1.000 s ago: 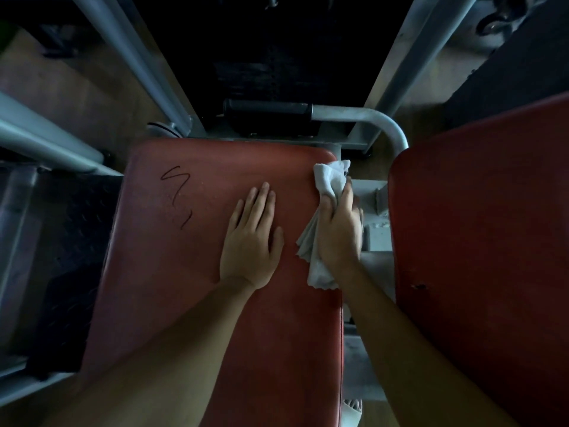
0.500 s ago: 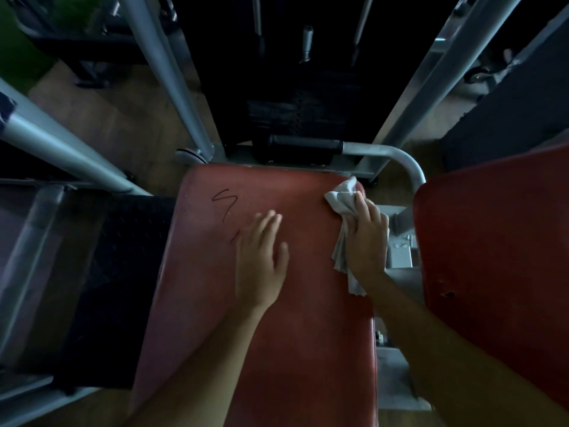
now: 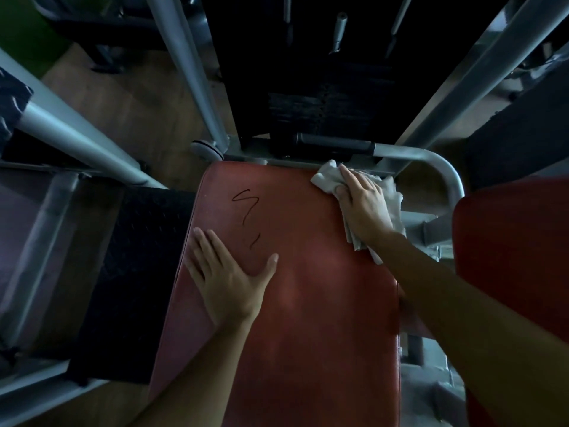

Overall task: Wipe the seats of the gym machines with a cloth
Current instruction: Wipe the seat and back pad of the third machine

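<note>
A long red padded seat (image 3: 308, 303) fills the middle of the head view, with a black scribble (image 3: 246, 208) near its far left. My right hand (image 3: 363, 204) lies flat with straight fingers on a white cloth (image 3: 326, 178), pressing it onto the seat's far right corner. Part of the cloth hangs over the seat's right edge. My left hand (image 3: 228, 278) rests flat and spread on the seat's left side, just below the scribble, holding nothing.
A second red pad (image 3: 511, 272) stands close on the right. A grey curved handle bar (image 3: 431, 158) with a black grip runs behind the seat. Grey frame tubes (image 3: 191, 69) rise at left and right. A black tread plate (image 3: 132, 257) lies left of the seat.
My right hand slid the cloth from the seat's right edge up to its far right corner. My left hand shifted left across the seat and spread wider.
</note>
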### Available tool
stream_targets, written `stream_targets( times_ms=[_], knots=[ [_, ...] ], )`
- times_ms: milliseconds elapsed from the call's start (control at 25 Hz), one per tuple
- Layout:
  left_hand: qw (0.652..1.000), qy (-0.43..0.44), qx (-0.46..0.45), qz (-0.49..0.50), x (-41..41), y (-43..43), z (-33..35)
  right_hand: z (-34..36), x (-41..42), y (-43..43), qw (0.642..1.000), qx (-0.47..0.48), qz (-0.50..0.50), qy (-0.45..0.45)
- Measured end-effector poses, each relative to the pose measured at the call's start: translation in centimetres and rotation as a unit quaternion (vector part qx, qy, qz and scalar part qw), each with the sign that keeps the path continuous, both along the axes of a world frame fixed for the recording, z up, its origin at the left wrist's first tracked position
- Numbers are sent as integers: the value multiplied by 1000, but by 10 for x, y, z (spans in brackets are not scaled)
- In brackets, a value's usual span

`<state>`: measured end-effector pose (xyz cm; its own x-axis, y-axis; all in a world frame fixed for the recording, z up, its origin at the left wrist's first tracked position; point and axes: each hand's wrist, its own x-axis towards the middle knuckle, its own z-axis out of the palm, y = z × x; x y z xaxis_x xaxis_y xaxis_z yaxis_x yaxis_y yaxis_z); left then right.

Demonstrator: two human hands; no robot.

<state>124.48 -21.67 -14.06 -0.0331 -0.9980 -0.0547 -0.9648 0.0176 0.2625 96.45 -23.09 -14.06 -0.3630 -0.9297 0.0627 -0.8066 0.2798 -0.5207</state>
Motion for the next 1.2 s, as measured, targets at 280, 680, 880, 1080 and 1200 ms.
stream_targets(
  times_ms=[280, 680, 880, 1080, 1200],
  knots=[
    [999, -34, 6, -7, -5, -3, 4, 5, 9, -18, 997, 45, 55, 37],
    [997, -71, 13, -7, -6, -4, 4, 7, 3, -48, 993, 87, 76, 14],
    [997, -72, 8, -8, -7, -4, 5, 4, -19, -26, 995, 57, 80, -8],
    [997, -80, -1, -11, -6, -4, 2, 1, -7, -36, 994, 79, 76, 20],
    [997, -82, -1, -9, -5, -5, 1, 4, 4, -52, 989, 88, 120, 5]
  ],
)
